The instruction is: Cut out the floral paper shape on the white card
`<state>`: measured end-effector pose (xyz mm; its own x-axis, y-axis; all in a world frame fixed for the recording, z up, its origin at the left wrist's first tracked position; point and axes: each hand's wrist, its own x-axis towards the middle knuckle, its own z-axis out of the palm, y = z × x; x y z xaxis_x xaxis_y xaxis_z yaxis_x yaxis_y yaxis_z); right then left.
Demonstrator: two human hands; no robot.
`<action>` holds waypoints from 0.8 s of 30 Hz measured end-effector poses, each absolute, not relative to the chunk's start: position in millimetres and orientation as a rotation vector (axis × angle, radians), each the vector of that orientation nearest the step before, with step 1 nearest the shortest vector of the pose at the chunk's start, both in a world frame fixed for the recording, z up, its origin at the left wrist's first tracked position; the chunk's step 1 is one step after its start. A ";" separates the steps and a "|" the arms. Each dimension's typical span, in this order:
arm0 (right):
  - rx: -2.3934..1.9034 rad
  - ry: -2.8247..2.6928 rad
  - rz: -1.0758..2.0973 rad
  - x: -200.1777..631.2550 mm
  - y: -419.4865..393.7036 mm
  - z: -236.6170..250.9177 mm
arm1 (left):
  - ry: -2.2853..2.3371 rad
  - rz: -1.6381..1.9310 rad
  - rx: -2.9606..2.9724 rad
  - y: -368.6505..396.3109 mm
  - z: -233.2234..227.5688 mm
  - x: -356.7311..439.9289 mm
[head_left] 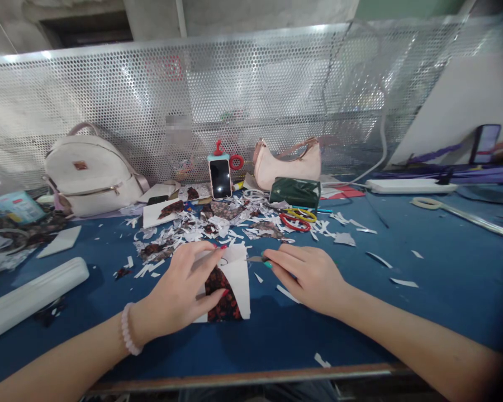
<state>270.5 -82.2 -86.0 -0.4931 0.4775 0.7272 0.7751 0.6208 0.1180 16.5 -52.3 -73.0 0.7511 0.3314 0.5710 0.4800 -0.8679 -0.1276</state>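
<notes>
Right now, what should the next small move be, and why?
Probably a short, light stroke with the slim grey metal blade along the right edge of the white sheet with a dark floral patch: the bare right hand points the blade at that edge, while the bare left hand rests spread on the sheet. Blade-to-sheet contact is unclear.

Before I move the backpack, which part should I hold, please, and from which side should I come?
Probably the top handle of the backpack, coming from above. The backpack stands upright, and the handle arches over its top, which should suit a hooking grip. The perforated screen stands behind, so reaching from the back looks awkward.
</notes>
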 end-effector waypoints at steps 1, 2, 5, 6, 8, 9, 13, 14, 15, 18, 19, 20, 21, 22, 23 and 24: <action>-0.975 -2.181 -0.571 270.7 -82.1 -85.9 | -0.636 -0.799 -2.684 -52.2 -73.0 16.6; -0.972 -2.184 -0.565 270.9 -82.0 -85.8 | -0.637 -0.799 -2.685 -52.0 -72.9 16.7; -0.964 -2.197 -0.551 271.2 -81.9 -85.8 | -0.633 -0.805 -2.686 -51.5 -72.5 17.0; -0.963 -2.201 -0.548 271.2 -81.9 -85.7 | -0.634 -0.802 -2.688 -51.5 -72.3 16.9; -0.959 -2.207 -0.539 271.0 -81.9 -85.6 | -0.636 -0.797 -2.689 -51.7 -71.9 16.7; -0.958 -2.208 -0.534 270.9 -81.8 -85.4 | -0.640 -0.792 -2.690 -51.9 -71.7 16.6; -0.948 -2.212 -0.529 271.0 -81.5 -84.9 | -0.641 -0.787 -2.693 -52.6 -71.3 16.3; -0.946 -2.213 -0.531 271.1 -81.7 -84.9 | -0.639 -0.788 -2.692 -52.6 -71.3 16.4; -0.944 -2.213 -0.533 271.2 -82.2 -85.0 | -0.639 -0.788 -2.691 -52.4 -71.4 16.5; -0.943 -2.224 -0.538 270.3 -84.7 -85.9 | -0.639 -0.785 -2.690 -51.7 -72.1 16.7; -0.943 -2.235 -0.538 269.4 -85.6 -86.3 | -0.639 -0.784 -2.690 -51.5 -72.4 16.7; -0.941 -2.248 -0.538 268.3 -86.3 -86.7 | -0.639 -0.782 -2.691 -51.4 -72.6 16.6; -0.941 -2.262 -0.534 267.1 -86.9 -87.1 | -0.639 -0.781 -2.693 -51.4 -72.6 16.5; -0.940 -2.275 -0.528 265.9 -87.3 -87.2 | -0.640 -0.782 -2.694 -51.4 -72.6 16.4; -0.937 -2.285 -0.522 264.8 -87.4 -87.2 | -0.641 -0.783 -2.695 -51.5 -72.4 16.3; -0.936 -2.289 -0.516 264.0 -87.4 -86.9 | -0.642 -0.785 -2.696 -51.6 -72.2 16.3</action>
